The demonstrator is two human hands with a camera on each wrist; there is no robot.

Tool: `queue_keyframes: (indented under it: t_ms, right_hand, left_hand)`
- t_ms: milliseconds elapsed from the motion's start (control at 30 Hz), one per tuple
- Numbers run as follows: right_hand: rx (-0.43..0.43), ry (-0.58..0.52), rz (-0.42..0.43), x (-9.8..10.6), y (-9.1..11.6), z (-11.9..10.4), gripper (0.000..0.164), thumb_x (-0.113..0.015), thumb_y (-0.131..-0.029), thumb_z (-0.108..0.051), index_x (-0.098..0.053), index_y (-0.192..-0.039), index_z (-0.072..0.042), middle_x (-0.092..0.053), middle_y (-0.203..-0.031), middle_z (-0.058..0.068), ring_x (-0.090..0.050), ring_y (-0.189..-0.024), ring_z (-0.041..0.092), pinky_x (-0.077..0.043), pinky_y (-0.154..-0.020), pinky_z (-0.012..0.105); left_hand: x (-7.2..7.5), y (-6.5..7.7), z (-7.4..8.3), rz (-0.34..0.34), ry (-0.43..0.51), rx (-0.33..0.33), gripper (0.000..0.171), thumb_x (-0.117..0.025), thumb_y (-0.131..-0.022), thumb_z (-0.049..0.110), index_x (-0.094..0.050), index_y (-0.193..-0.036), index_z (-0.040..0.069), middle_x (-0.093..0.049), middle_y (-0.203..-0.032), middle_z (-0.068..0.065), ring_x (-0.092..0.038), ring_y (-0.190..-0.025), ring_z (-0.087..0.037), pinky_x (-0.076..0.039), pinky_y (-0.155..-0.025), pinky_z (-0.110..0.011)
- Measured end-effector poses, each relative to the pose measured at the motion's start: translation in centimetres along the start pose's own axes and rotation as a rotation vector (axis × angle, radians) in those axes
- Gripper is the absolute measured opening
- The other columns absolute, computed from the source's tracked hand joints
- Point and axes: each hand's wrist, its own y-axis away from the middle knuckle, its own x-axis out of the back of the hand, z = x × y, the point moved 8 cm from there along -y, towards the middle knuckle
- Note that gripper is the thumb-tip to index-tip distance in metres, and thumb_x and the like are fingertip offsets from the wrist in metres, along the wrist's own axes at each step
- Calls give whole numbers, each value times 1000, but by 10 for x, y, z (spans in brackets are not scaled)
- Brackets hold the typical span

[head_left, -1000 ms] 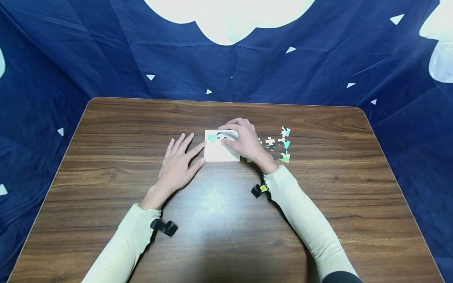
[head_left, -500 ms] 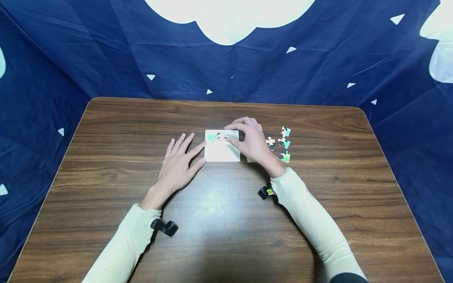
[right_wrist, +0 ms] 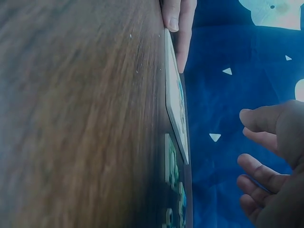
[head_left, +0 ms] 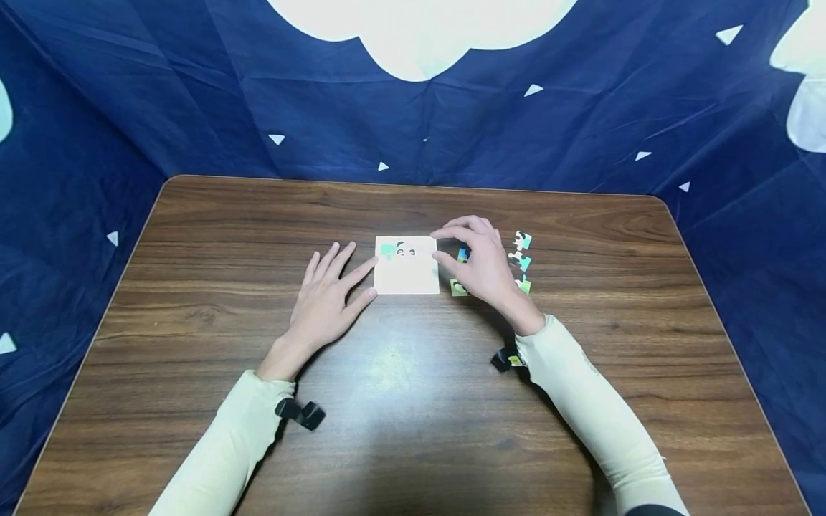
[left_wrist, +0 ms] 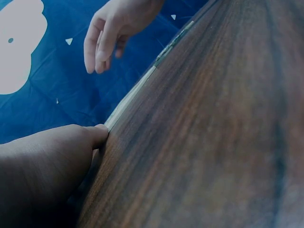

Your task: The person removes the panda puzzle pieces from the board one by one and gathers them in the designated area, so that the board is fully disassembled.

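My left hand [head_left: 325,302] is spread out touching the white board [head_left: 406,277], probably so it won't slide, while my right hand [head_left: 479,261] hovers empty, fingers loose, over puzzle pieces [head_left: 524,263] sitting right of the board, handy for grabbing I guess.

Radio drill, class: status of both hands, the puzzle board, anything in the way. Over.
Left hand touching left edge of puzzle board. Right hand raised, holding nothing. Board mostly white, panda eyes showing. Right hand partly hides loose pieces, head view.
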Motion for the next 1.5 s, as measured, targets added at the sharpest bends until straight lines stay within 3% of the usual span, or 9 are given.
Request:
queue_keyframes:
  t_ms: [633,867,1233,1333,1500]
  right_hand:
    - [1,-28,146,39,15,18,35,-91,-92,-9,-84,-126,-9,-75,-126,14,-63,-118,36,-47,-98,54]
    - [-4,-22,201,54,25,27,36,-92,-91,-7,-84,-126,-10,-77,-126,14,-63,-119,37,-45,-99,52]
    - [-57,-44,239,75,36,49,31,-90,-94,-6,-84,-124,-6,-75,-125,17,-57,-102,44,-43,-74,43]
    - [-74,-48,255,79,36,54,32,-90,-93,-4,-83,-124,-5,-75,-125,18,-57,-102,41,-44,-76,40]
    - [-106,-33,268,85,36,62,32,-89,-93,-3,-83,-124,-5,-75,-125,16,-64,-117,29,-50,-91,35]
  left_hand:
    - [2,-2,-2,8,-1,-4,62,-57,-113,52,-53,-168,25,-29,-182,-17,-14,-171,-40,3,-139,-57]
    - [2,-1,-2,10,-1,-3,62,-57,-113,53,-53,-168,25,-29,-182,-17,-14,-171,-40,3,-139,-57]
    - [0,-1,-2,20,4,-10,61,-57,-113,52,-53,-168,25,-30,-181,-18,-15,-171,-40,1,-139,-57]
    - [-1,-1,-2,13,1,-6,62,-57,-113,52,-53,-168,25,-30,-181,-17,-15,-171,-40,2,-139,-57]
    - [-1,-1,-2,6,-4,-1,62,-57,-113,53,-53,-168,25,-29,-182,-17,-14,-171,-40,2,-139,-57]
